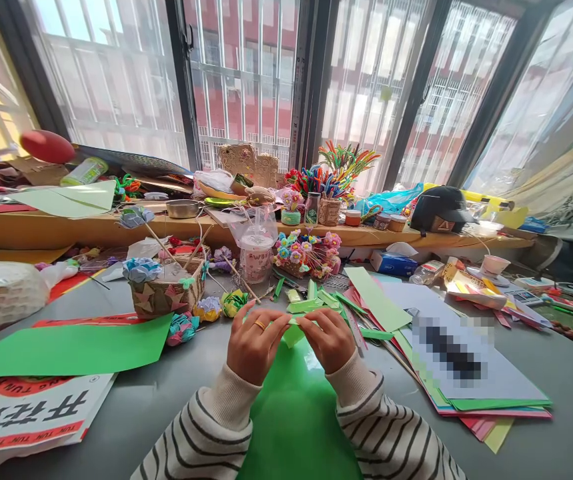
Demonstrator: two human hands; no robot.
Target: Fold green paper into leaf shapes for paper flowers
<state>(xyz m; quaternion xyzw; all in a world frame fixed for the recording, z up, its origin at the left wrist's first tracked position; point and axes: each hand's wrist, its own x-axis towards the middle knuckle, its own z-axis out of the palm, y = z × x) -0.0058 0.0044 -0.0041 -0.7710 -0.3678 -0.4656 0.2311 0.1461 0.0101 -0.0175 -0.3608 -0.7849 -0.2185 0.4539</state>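
Between my two hands is a small piece of light green paper (293, 333), pinched from both sides. My left hand (256, 341), wearing a gold ring, grips its left end with thumb and fingertips. On the right end my right hand (329, 339) is closed in the same way. How the paper is folded is partly hidden by my fingers. Below lies a glossy dark green sheet (299, 420). Just beyond my hands are several folded green paper strips (311, 303). A yellow-green paper flower (235, 303) sits to the left of them.
A basket (166, 297) with paper flowers stands at left, near a green sheet (81, 347). A lidded plastic cup (256, 257) and a flower bunch (306, 253) stand behind. Stacked coloured paper (511, 393) lies right. The ledge (81, 233) holds a black cap (441, 210).
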